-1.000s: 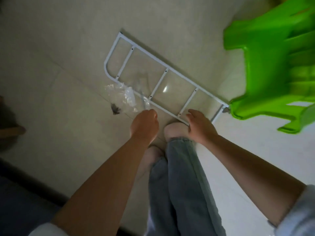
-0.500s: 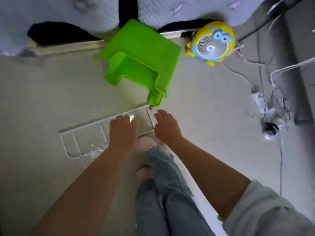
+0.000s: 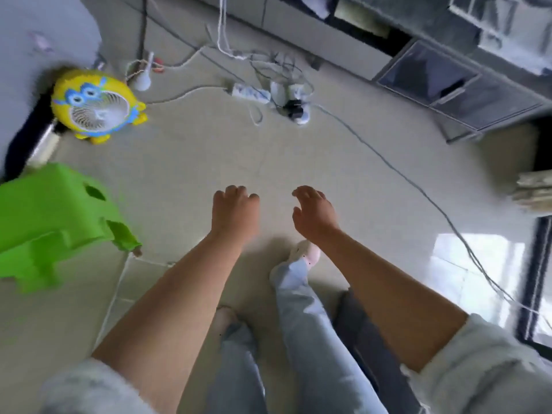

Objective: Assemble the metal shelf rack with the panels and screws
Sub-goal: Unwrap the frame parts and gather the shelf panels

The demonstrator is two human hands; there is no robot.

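We had one view: wide-angle camera on head, well above floor (image 3: 191,162), facing forward and down. We looked along own forearms (image 3: 191,282); left hand (image 3: 234,213) and right hand (image 3: 313,215) sat near frame centre, close to lens, legs (image 3: 301,324) beneath. Lens bent edges: green stool (image 3: 50,216) far left, cabinet (image 3: 460,85) top right. Picture soft.

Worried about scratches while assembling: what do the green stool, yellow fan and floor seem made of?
Green stool: probably moulded plastic, smooth, one even bright colour, rounded edges. Yellow fan: likely glossy plastic shell with white slotted grille. Floor: seemingly glazed tile, pale, thin joint lines, window glare.
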